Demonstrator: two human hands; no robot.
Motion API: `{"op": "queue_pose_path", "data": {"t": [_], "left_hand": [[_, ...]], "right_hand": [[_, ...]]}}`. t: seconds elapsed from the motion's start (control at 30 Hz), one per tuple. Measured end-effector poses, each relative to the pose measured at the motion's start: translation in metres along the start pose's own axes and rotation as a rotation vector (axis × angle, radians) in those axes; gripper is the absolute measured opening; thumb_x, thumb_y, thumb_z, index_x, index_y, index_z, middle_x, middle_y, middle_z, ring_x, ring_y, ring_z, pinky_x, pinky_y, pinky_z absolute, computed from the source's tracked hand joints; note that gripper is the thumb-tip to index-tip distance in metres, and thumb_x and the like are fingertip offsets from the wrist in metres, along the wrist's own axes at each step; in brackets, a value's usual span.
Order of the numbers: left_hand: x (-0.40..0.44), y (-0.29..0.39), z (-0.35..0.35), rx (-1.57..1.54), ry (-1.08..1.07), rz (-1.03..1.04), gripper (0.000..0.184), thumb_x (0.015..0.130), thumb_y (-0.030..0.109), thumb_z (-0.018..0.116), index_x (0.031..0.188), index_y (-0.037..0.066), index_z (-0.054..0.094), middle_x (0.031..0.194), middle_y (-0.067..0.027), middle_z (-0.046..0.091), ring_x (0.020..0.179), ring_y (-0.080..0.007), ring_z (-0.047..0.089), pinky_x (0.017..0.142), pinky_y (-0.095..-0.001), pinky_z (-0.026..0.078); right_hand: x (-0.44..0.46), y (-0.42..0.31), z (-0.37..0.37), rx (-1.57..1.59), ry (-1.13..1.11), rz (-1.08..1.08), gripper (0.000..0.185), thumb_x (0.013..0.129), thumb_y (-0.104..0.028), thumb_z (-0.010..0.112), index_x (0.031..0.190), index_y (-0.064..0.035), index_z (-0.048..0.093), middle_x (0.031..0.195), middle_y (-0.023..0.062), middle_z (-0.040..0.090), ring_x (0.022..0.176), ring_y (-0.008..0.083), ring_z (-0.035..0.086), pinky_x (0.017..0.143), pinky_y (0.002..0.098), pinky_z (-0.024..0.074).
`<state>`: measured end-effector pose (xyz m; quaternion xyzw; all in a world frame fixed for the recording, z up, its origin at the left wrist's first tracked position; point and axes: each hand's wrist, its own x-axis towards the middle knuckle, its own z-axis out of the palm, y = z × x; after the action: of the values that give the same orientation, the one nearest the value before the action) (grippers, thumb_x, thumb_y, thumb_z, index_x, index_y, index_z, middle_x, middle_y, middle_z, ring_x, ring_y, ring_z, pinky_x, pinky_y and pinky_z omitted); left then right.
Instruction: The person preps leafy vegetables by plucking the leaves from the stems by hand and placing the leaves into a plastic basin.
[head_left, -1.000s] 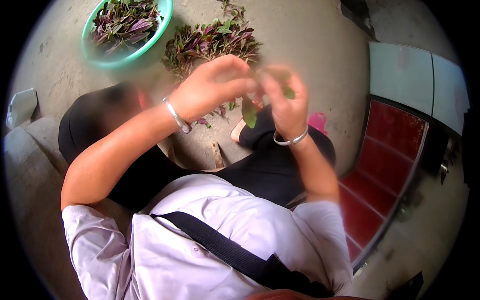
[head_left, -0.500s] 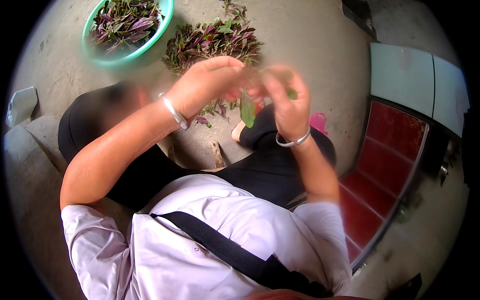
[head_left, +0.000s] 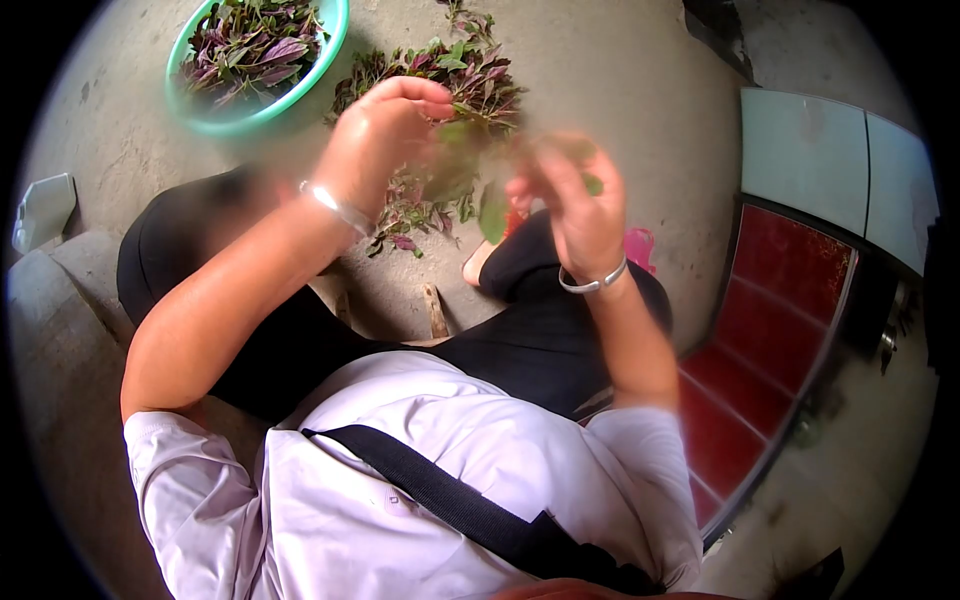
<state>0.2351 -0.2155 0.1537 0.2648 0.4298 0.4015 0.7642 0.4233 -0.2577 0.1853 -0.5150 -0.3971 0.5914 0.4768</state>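
Observation:
My left hand [head_left: 375, 145], a bracelet on its wrist, has its fingers curled. Blurred green leaves [head_left: 452, 165] are at its fingertips. My right hand [head_left: 578, 205], also wearing a bracelet, pinches a sprig of leafy greens; one green leaf [head_left: 492, 212] hangs below the fingers and another bit shows behind them. Motion smears the gap between the hands. Beyond them a pile of purple-green leafy greens [head_left: 485, 85] lies on the floor. A green basin [head_left: 338, 40] at the upper left holds more of the same leaves.
Loose leaves [head_left: 405, 243] lie on the concrete floor [head_left: 630, 90] between my legs. A pink item [head_left: 639, 248] is beside my right knee. Red-tiled surface [head_left: 780, 270] and pale panels [head_left: 805, 150] stand at the right. A clear plastic container [head_left: 45, 212] is at the far left.
My left hand has moved left and slightly up, away from my right hand, with blurred leaves at its fingertips. The right hand has barely shifted and still holds its sprig.

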Motion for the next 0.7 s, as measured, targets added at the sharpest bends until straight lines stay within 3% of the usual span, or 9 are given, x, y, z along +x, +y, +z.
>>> {"op": "queue_pose_path", "data": {"t": [0.03,0.17,0.3,0.33,0.4,0.5,0.6,0.7], "left_hand": [[0.003,0.000,-0.007,0.028,0.033,-0.018,0.017,0.080,0.022,0.043,0.081,0.008,0.052,0.090,-0.0045,0.057,0.077,-0.0111,0.049,0.074,-0.0249,0.039],[0.009,-0.007,-0.015,0.110,0.041,-0.024,0.022,0.083,0.023,0.045,0.068,0.008,0.053,0.079,-0.0045,0.058,0.067,-0.0099,0.048,0.067,-0.0222,0.039],[0.009,-0.023,-0.011,0.437,-0.065,-0.192,0.015,0.085,0.017,0.050,0.080,0.004,0.058,0.075,-0.0007,0.059,0.066,-0.0080,0.049,0.063,-0.0202,0.041],[0.010,-0.029,-0.015,0.580,-0.178,-0.153,0.009,0.082,0.008,0.053,0.088,0.004,0.058,0.083,-0.0014,0.060,0.072,-0.0073,0.051,0.066,-0.0206,0.042],[0.003,-0.035,-0.012,0.875,-0.202,0.170,0.019,0.080,0.003,0.056,0.099,0.005,0.057,0.092,-0.0018,0.059,0.078,-0.0064,0.051,0.071,-0.0208,0.043],[-0.007,-0.028,0.004,0.498,-0.205,0.191,0.030,0.079,0.002,0.058,0.108,0.009,0.054,0.097,-0.0026,0.057,0.083,-0.0057,0.050,0.075,-0.0200,0.043],[-0.004,-0.025,0.008,0.495,-0.286,0.241,0.032,0.081,0.005,0.058,0.112,0.007,0.052,0.094,-0.0010,0.057,0.081,-0.0048,0.050,0.073,-0.0182,0.044],[0.003,-0.031,0.004,0.423,-0.358,0.097,0.024,0.082,0.008,0.058,0.106,0.003,0.053,0.090,0.0005,0.056,0.077,-0.0040,0.048,0.071,-0.0177,0.043]], "right_hand": [[0.000,0.000,-0.001,0.013,-0.001,0.006,0.015,0.086,-0.011,0.053,0.094,0.0011,0.052,0.077,0.0102,0.060,0.061,0.0167,0.060,0.053,0.0250,0.0472],[0.000,-0.003,-0.002,0.061,0.016,0.048,0.015,0.085,-0.011,0.053,0.093,0.0010,0.052,0.077,0.0104,0.059,0.061,0.0177,0.060,0.052,0.0259,0.0468],[0.000,-0.007,-0.002,0.128,0.049,0.107,0.014,0.085,-0.012,0.054,0.092,-0.0003,0.052,0.076,0.0100,0.059,0.060,0.0172,0.059,0.053,0.0265,0.0460],[0.000,-0.008,-0.002,0.143,0.063,0.128,0.014,0.085,-0.013,0.054,0.092,-0.0008,0.052,0.076,0.0099,0.059,0.060,0.0170,0.058,0.053,0.0267,0.0458],[0.000,-0.009,-0.004,0.179,0.083,0.151,0.014,0.085,-0.015,0.054,0.091,-0.0017,0.052,0.076,0.0097,0.059,0.060,0.0165,0.057,0.054,0.0274,0.0451],[0.002,-0.009,-0.005,0.222,0.126,0.222,0.015,0.086,-0.016,0.053,0.089,-0.0021,0.053,0.076,0.0095,0.059,0.060,0.0160,0.056,0.054,0.0281,0.0441],[0.002,-0.013,-0.007,0.270,0.107,0.310,0.015,0.086,-0.017,0.053,0.087,-0.0018,0.053,0.075,0.0094,0.059,0.059,0.0158,0.055,0.055,0.0282,0.0436],[0.003,-0.013,-0.005,0.307,0.094,0.341,0.017,0.086,-0.018,0.052,0.086,-0.0012,0.053,0.075,0.0095,0.059,0.060,0.0160,0.056,0.054,0.0277,0.0436]]}}
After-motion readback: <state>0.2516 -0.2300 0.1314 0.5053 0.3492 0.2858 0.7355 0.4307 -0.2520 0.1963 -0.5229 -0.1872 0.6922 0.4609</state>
